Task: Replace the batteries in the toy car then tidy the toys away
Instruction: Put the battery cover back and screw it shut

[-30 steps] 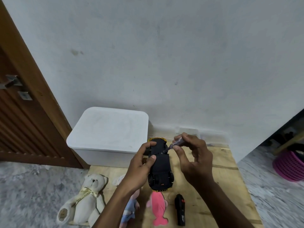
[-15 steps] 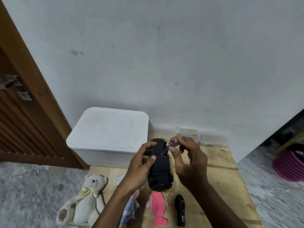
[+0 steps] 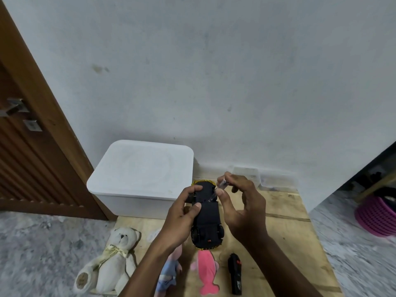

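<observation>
The toy car is upside down, its black underside up and a yellow edge showing at both ends. My left hand grips its left side and holds it above the wooden board. My right hand pinches a small screwdriver with a clear handle; its tip touches the car's underside near the far end. A black remote control lies on the board below the car.
A white lidded box stands at the back left against the wall. A white teddy bear, a small blue-clothed doll and a pink plush fish lie near the front. A clear container sits by the wall. A pink basket is at far right.
My right hand has turned around the screwdriver, its fingers shifting on the handle while the tip stays on the car. The left hand and the car have hardly moved.
</observation>
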A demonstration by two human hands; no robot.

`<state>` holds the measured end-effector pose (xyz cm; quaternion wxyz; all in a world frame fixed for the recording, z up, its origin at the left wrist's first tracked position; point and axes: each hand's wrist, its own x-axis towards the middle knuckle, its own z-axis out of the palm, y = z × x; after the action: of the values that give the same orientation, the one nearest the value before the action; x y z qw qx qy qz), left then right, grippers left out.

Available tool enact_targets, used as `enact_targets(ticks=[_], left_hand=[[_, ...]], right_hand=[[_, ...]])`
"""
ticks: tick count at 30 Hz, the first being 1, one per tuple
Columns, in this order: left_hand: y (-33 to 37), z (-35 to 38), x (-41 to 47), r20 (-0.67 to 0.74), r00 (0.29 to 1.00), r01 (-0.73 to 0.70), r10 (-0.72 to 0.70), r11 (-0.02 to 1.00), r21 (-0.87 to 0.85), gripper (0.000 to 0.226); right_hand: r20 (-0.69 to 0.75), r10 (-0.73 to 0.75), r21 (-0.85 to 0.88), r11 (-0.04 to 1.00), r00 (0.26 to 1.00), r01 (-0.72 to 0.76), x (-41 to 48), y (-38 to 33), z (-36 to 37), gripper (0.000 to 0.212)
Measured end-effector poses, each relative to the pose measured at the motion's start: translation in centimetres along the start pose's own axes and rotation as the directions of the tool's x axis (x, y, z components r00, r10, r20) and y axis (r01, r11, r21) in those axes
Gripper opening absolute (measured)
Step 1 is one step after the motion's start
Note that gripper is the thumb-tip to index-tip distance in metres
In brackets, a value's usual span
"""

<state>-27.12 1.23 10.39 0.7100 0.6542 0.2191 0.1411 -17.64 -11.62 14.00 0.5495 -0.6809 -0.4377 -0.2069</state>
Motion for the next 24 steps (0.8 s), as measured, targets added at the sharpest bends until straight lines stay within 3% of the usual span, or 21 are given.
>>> enact_targets(ticks=[5,11,16,24], left_hand=[[0.22,0.01,-0.14,0.003,1.0,0.003,-0.003,1.0,-0.009,0.037],[0.31,-0.66,0.07,-0.021,1.0,-0.011,0.011,1.0,0.023,0.039],[0.31,-0.61,0.04,-0.011,1.0,-0.016,0.016,1.0,0.026,0.038],[0.36,-0.61,0.02,-0.032,0.999,-0.013,0.013,1.0,0.007,0.039]], right_hand=[[0.073,0.08,0.101,0.991,0.994,-0.087,0.13,0.23,-0.04,0.05],[-0.031,0.099,0.121,0.988,0.995,-0.095,0.19,0.56,0.13,0.055],[0.094,0.121,0.191,0.972,0.988,-0.137,0.14,0.74,0.05,0.062],[-0.06,0.106,0.14,0.985,0.993,-0.097,-0.12,0.78,0.5,0.066]])
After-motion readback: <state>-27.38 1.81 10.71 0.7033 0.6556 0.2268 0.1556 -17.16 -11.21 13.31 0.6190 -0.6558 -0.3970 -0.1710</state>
